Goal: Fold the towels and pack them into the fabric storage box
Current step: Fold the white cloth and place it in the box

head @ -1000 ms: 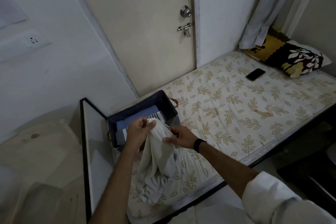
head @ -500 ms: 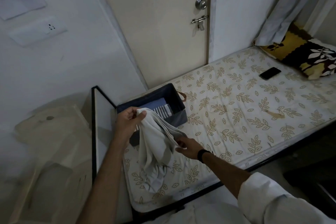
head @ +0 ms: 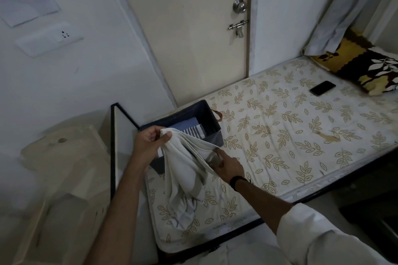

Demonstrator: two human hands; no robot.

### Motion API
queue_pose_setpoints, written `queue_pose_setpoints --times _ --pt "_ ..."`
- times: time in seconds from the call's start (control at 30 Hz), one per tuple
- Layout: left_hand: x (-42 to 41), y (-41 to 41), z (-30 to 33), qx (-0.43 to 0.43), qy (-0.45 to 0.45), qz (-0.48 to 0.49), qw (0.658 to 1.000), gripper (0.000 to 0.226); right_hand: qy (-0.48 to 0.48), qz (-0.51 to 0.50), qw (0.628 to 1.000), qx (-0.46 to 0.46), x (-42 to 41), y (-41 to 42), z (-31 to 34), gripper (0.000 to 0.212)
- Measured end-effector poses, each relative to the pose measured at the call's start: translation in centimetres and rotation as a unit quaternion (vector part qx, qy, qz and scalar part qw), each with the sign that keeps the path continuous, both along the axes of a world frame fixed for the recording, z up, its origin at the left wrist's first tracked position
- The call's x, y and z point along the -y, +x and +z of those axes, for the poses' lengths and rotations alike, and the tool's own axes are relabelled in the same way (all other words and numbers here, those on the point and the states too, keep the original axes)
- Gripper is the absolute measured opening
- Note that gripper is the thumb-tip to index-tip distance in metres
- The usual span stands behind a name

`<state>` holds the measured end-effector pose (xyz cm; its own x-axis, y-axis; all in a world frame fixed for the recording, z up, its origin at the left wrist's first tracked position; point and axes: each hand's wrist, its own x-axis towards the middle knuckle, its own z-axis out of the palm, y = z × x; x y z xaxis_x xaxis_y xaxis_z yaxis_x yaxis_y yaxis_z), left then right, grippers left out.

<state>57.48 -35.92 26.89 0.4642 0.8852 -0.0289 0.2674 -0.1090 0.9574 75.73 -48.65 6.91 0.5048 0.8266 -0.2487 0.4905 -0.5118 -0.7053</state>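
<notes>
Slid lower along off-white cloth towel [head: 185, 170]: right hand [head: 226, 164], pinching; left hand [head: 150, 142] grips top. Unfolded; navy fabric storage box [head: 212, 114], frame centre, part-filled.

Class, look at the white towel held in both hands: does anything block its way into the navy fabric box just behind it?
Nothing visible does. The white towel hangs from the left hand and right hand right in front of the fabric box, whose top is open. Folded blue towels lie low inside.
</notes>
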Motion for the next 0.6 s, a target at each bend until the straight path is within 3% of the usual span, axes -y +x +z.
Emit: queue_pose_setpoints --times 0.23,0.33,0.5,0.6 --pt "0.0 -0.4 0.2 -0.003 0.004 -0.010 1.000 0.011 -0.064 -0.024 0.996 0.055 0.1 0.5 0.6 0.035" --pt "-0.1 -0.7 0.1 -0.004 0.003 -0.011 1.000 0.011 -0.050 -0.034 0.997 0.038 0.4 1.0 0.9 0.025" --pt "-0.9 -1.9 0.2 0.010 0.001 0.003 1.000 0.010 0.001 -0.095 0.990 0.102 0.0 2.0 2.1 0.028" --pt "-1.8 -2.8 0.2 0.007 0.011 0.011 1.000 0.014 -0.012 -0.069 0.984 0.166 -0.5 3.4 3.0 0.031"
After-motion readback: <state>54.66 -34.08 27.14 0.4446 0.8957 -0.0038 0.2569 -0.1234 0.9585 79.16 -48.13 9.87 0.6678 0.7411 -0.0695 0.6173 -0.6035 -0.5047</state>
